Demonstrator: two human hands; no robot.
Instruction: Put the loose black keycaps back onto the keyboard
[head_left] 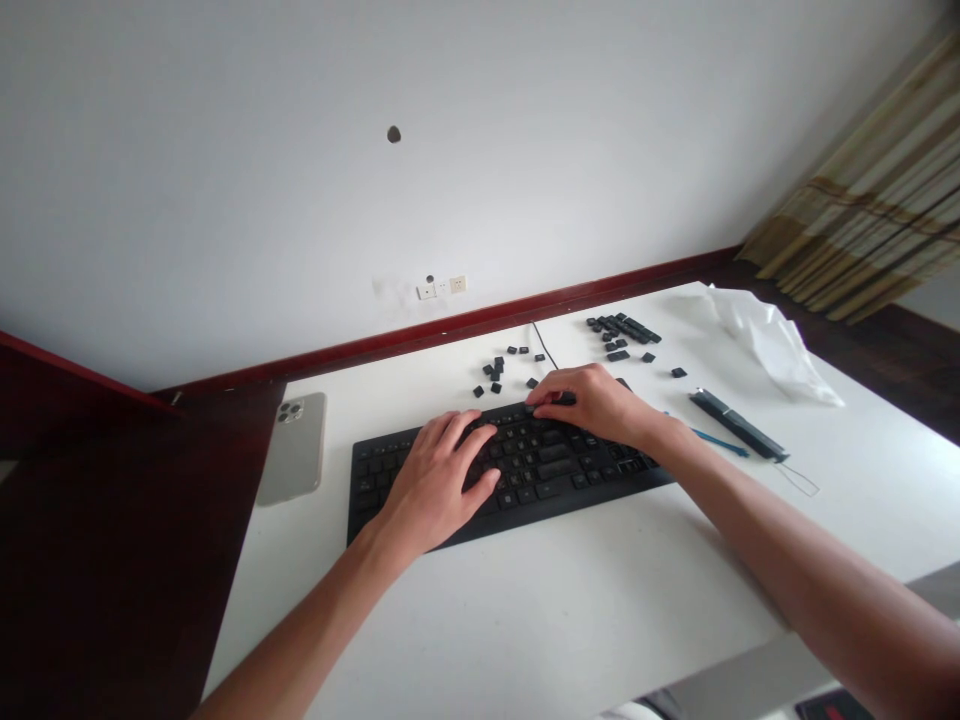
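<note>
A black keyboard (465, 527) with several bare key positions lies on the white table (525, 610). Spread over its middle, my left hand (439, 475) rests with fingers apart, fingertips touching the keys. My right hand (592, 400) reaches to the keyboard's back edge, thumb and index finger pinched together on a small black keycap, mostly hidden by the fingertips. Behind the keyboard are loose keycaps (493, 372), scattered near both hands. Another group of keycaps (626, 327) lies farther back on the right, some of them in rows.
A phone (294, 450) lies face down at the left table edge. To the right are a dark narrow tool (739, 424) with a wire loop, a blue stick (720, 442) and a crumpled white plastic bag (772, 340). The keyboard cable (545, 345) runs off the back edge.
</note>
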